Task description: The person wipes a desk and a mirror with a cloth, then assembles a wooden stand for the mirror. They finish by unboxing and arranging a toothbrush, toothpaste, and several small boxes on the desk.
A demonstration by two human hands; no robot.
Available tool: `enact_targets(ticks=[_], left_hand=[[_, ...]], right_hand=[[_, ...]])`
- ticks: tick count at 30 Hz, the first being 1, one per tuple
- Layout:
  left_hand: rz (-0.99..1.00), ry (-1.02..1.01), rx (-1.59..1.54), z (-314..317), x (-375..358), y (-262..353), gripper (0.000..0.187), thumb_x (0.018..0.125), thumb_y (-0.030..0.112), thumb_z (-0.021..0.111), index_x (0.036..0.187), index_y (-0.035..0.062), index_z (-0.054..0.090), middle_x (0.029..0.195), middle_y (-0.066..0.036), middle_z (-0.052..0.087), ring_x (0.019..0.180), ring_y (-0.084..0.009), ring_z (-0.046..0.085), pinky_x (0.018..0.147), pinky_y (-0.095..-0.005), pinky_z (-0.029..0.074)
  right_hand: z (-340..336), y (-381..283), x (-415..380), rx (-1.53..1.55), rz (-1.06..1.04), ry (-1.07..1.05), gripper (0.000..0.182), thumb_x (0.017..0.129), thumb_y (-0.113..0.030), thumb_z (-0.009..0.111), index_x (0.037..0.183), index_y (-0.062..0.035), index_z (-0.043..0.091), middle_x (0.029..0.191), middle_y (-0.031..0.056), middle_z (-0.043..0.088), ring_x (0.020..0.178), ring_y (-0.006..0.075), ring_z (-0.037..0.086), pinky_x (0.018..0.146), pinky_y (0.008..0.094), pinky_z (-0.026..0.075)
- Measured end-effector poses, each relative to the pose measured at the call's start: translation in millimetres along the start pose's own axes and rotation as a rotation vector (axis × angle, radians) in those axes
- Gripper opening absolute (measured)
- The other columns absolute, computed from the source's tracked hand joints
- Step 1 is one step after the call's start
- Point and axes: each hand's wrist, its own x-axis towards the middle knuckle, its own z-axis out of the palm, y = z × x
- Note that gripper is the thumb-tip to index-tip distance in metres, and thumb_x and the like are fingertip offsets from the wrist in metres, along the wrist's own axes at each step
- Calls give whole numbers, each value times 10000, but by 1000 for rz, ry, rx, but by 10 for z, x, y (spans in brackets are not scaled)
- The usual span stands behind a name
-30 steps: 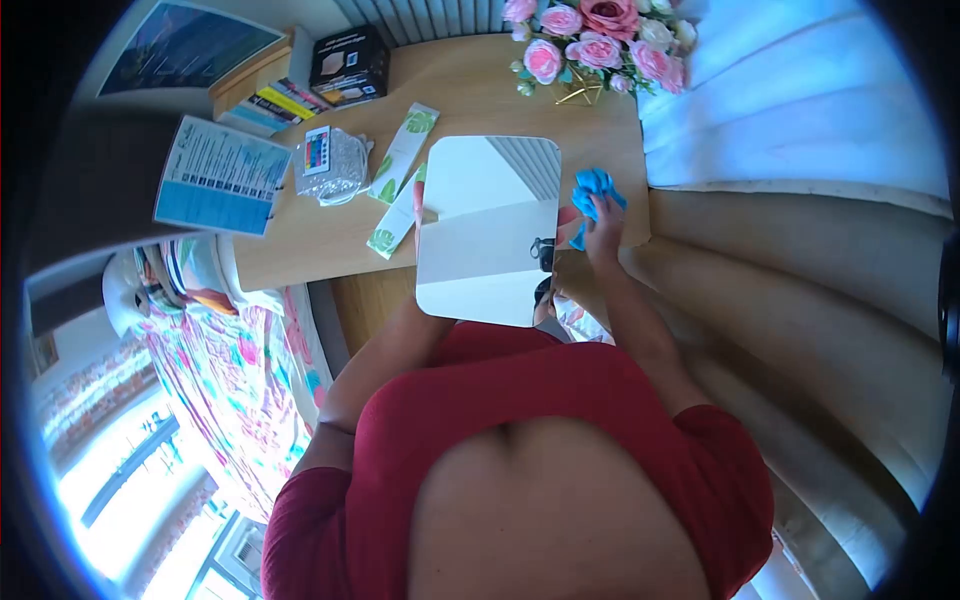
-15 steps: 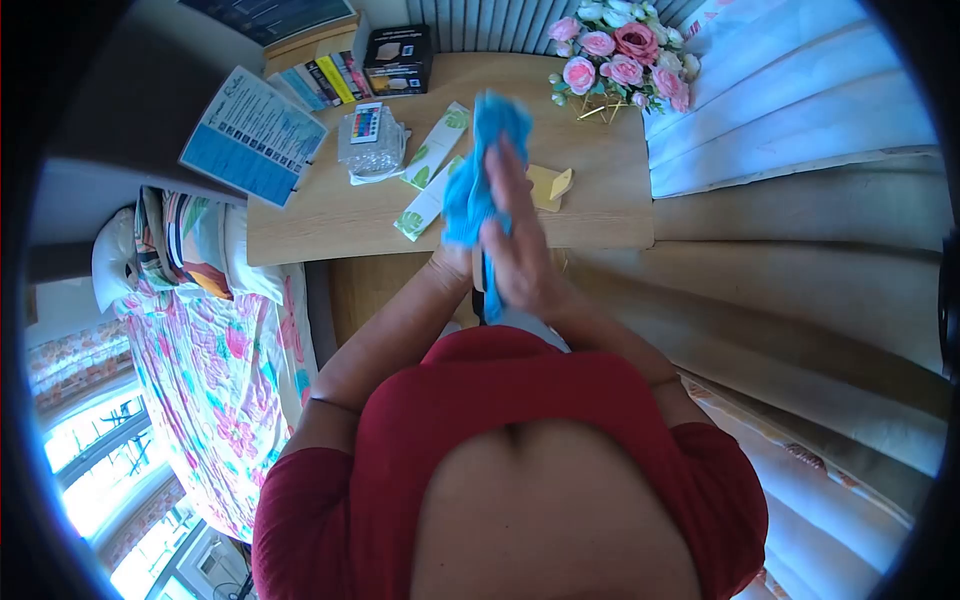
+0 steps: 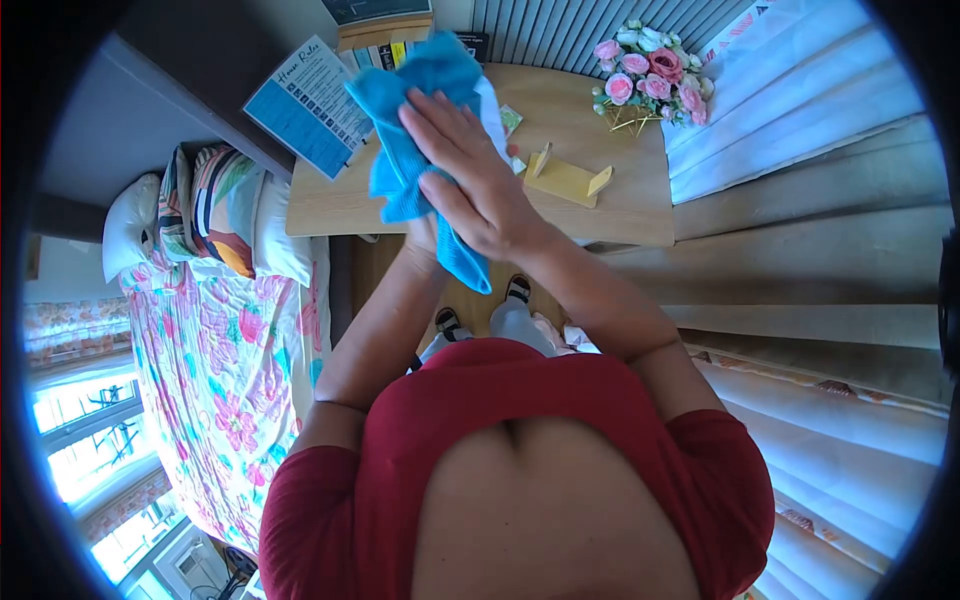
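Observation:
A blue ribbed cloth (image 3: 400, 165) is bunched between my two hands above the desk. My right hand (image 3: 475, 185) presses it from the near side, fingers long and close together, with one corner hanging below the palm. Behind the cloth is my left hand (image 3: 424, 236); its wrist and lower palm show, and a fingertip peeks out at the right. The edge of a white flat object (image 3: 491, 115) sticks out beside the cloth, seemingly held from behind by the left hand. A yellow stand (image 3: 562, 183) with two upright pieces sits on the desk, right of my hands.
The wooden desk (image 3: 640, 215) carries a pink and white flower arrangement (image 3: 655, 75) at the back right. A house rules sign (image 3: 308, 105), books (image 3: 375, 55) and a partly hidden black box (image 3: 476, 44) are at the left. A bed (image 3: 225, 360) stands left, curtains (image 3: 800, 210) right.
My hands and the cloth have moved left and spread wider, and the view has shifted. A white edge now shows behind the cloth. The clear lamp and most leaf-printed strips are now covered.

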Motion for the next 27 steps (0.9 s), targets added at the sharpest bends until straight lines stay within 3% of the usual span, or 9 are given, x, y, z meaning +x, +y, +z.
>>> enact_targets(ticks=[4, 6, 8, 10, 11, 13, 19, 23, 27], left_hand=[[119, -22, -52, 52, -154, 315, 925, 752, 735, 417, 1388, 74, 297, 1339, -151, 422, 1176, -336, 456, 1017, -460, 354], [189, -26, -79, -5, -202, 470, 929, 746, 735, 425, 1385, 72, 300, 1331, -152, 430, 1172, -335, 460, 1013, -461, 358], [188, -37, -157, -134, -201, 534, 917, 752, 731, 425, 1379, 74, 307, 1328, -147, 431, 1172, -323, 462, 1002, -466, 367], [126, -275, -239, -147, -218, 530, 888, 768, 704, 433, 1342, 34, 337, 1258, -160, 484, 1089, -311, 520, 918, -462, 438], [163, -138, -16, -175, -217, 502, 920, 747, 711, 461, 1359, 39, 317, 1275, -163, 471, 1113, -313, 508, 946, -452, 424], [182, -137, -38, -133, -238, 520, 927, 743, 713, 465, 1361, 39, 313, 1279, -165, 467, 1120, -314, 503, 951, -449, 421], [397, 20, -67, 3, -376, 738, 983, 712, 737, 487, 1377, 41, 287, 1324, -179, 422, 1184, -325, 456, 1007, -441, 380], [131, -344, -203, -204, -272, 736, 986, 705, 732, 509, 1384, 52, 285, 1337, -159, 419, 1197, -307, 450, 1015, -445, 369], [203, -223, -138, -169, -295, 726, 1003, 694, 736, 518, 1383, 47, 283, 1333, -167, 419, 1194, -312, 452, 1010, -441, 375]], right_hand=[[170, -182, 24, -10, -51, 96, 551, 865, -141, 510, 1366, 6, 335, 1429, 233, 279, 1307, 435, 270, 1069, 509, 185], [338, -287, -270, 46, 145, 170, 531, 867, -131, 507, 1358, 4, 355, 1424, 224, 295, 1309, 431, 272, 1071, 511, 181], [473, -490, -511, 36, 117, 104, 532, 869, -132, 506, 1360, 2, 349, 1424, 220, 297, 1312, 431, 268, 1070, 511, 183], [527, -523, -548, 27, 99, 44, 534, 872, -134, 505, 1363, 1, 344, 1423, 217, 299, 1314, 431, 265, 1070, 511, 184], [470, -544, -398, 17, 27, 3, 537, 871, -135, 508, 1363, 0, 343, 1423, 216, 299, 1313, 425, 270, 1070, 509, 186], [348, -516, -93, 14, -66, -30, 543, 866, -132, 512, 1363, 0, 339, 1420, 214, 307, 1305, 408, 294, 1068, 507, 192], [467, -326, -70, -32, 31, 132, 571, 863, -125, 503, 1382, 0, 299, 1441, 216, 264, 1318, 428, 250, 1077, 524, 159], [596, -596, -300, -29, 10, 30, 588, 876, -168, 495, 1397, -11, 274, 1456, 215, 233, 1332, 438, 219, 1083, 521, 134], [374, -500, 195, -47, -108, -32, 585, 891, -220, 491, 1398, -17, 279, 1455, 209, 241, 1324, 425, 248, 1080, 517, 144]])
